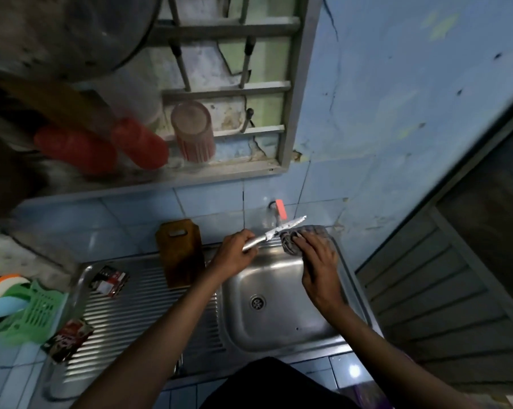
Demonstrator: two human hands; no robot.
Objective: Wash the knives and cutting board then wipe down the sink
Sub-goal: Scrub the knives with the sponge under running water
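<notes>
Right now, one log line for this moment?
left hand: grips knife | right hand: presses cloth on blade | over sink

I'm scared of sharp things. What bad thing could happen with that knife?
The right hand rubs a grey cloth against the silver knife blade, so fingers might slip onto the edge. The left hand grips a smooth metal handle; if wet, it could slide into the steel sink.
</notes>
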